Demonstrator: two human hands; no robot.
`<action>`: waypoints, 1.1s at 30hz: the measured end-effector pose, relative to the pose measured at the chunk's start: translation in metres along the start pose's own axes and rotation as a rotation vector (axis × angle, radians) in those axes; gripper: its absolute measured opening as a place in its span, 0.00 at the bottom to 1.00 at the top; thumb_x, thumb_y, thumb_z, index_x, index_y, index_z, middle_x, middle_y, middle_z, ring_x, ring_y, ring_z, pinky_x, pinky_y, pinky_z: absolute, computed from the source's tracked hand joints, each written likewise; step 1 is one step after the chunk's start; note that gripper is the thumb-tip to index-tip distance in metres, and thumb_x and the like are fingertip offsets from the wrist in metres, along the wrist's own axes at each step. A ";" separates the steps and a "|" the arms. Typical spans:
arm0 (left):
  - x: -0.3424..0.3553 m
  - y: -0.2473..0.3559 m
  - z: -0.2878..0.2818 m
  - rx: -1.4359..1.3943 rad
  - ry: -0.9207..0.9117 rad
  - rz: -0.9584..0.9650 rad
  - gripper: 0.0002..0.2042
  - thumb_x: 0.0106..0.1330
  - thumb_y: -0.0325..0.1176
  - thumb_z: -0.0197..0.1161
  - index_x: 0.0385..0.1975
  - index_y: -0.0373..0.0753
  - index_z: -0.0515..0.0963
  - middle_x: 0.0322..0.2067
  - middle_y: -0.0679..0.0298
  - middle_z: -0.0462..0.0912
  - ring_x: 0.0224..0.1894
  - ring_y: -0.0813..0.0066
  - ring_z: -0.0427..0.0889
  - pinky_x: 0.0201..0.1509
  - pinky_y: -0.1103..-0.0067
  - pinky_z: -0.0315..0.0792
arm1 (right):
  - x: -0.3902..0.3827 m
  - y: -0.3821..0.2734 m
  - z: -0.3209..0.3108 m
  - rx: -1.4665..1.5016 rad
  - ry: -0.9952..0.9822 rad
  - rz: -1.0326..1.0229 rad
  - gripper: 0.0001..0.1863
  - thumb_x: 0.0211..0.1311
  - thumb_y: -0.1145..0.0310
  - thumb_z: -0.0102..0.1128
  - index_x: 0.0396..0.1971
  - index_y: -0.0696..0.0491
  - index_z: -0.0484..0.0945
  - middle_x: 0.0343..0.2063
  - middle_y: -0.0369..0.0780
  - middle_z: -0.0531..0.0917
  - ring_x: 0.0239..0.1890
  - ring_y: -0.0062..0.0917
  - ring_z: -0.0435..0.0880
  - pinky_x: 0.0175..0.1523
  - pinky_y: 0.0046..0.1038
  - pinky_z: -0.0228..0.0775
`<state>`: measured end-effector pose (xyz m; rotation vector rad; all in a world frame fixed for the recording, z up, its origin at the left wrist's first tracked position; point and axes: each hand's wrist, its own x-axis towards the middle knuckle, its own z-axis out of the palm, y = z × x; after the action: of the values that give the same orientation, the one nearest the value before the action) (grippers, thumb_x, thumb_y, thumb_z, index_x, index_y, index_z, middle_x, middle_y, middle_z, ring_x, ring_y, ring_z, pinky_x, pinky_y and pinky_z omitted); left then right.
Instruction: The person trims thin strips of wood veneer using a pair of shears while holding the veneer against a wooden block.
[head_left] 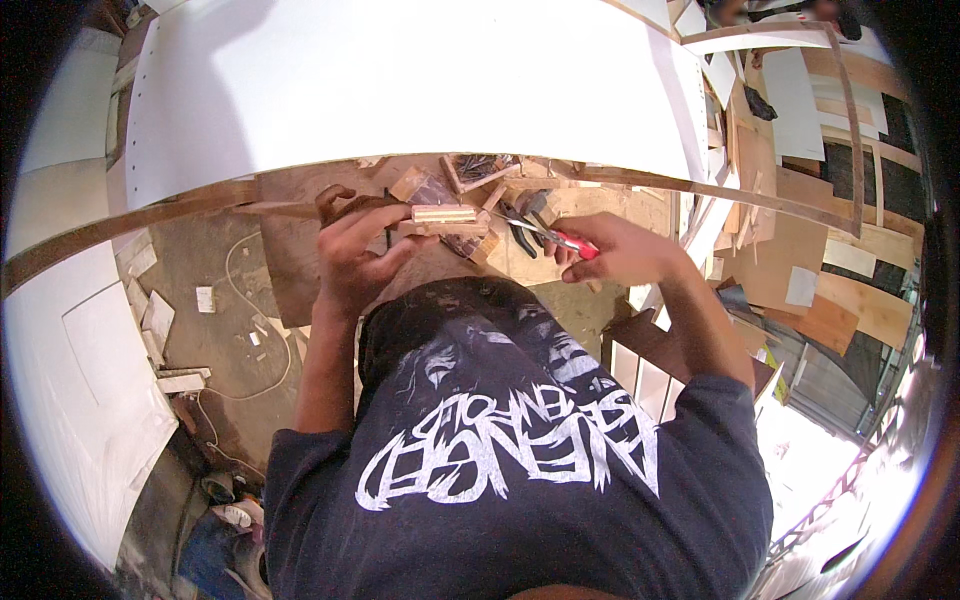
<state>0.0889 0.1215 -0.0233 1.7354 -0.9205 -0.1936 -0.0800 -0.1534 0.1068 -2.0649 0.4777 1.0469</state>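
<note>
My left hand (362,240) is closed around the end of a small layered wood block (445,214), with thumb below and fingers above. Its free end points right, in front of my chest. In my right hand (618,250) is a red-handled tool (572,243) with a slim metal shaft or blade. The metal part slants up and left toward the block. Whether its tip touches the wood I cannot tell. Beneath the hands lies a wooden work surface (415,262) with more wood pieces. A dark curved tool (523,238), perhaps pliers, lies by my right hand.
A large white panel (430,80) with a wooden edge spans the far side. Behind the block stands a small wooden tray (482,172) of dark metal bits. A white cord (240,394) loops across the floor at left. Boards and sheets (800,250) are spread at right.
</note>
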 end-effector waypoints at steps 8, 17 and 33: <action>0.012 -0.003 -0.015 0.076 -0.102 0.059 0.16 0.54 0.38 0.79 0.38 0.35 0.85 0.33 0.55 0.88 0.34 0.60 0.89 0.38 0.73 0.80 | -0.030 -0.037 0.015 0.180 0.107 -0.050 0.26 0.62 0.51 0.70 0.50 0.57 0.82 0.30 0.39 0.82 0.37 0.24 0.79 0.46 0.30 0.71; 0.016 0.008 -0.021 -0.040 -0.057 -0.093 0.14 0.61 0.38 0.73 0.43 0.36 0.86 0.37 0.53 0.89 0.40 0.59 0.89 0.46 0.71 0.79 | -0.007 -0.051 0.049 0.495 0.240 -0.079 0.27 0.63 0.51 0.68 0.52 0.57 0.77 0.34 0.40 0.78 0.40 0.25 0.75 0.49 0.29 0.68; 0.009 0.044 -0.004 0.097 0.082 -0.028 0.13 0.64 0.30 0.69 0.47 0.34 0.83 0.46 0.54 0.87 0.52 0.58 0.85 0.58 0.69 0.75 | 0.079 0.088 0.187 0.395 0.773 0.277 0.39 0.52 0.55 0.75 0.61 0.59 0.73 0.42 0.48 0.85 0.44 0.34 0.86 0.51 0.34 0.75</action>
<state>0.0760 0.1141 0.0194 1.8331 -0.8580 -0.0965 -0.1843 -0.0664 -0.0680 -2.0055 1.2713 0.2085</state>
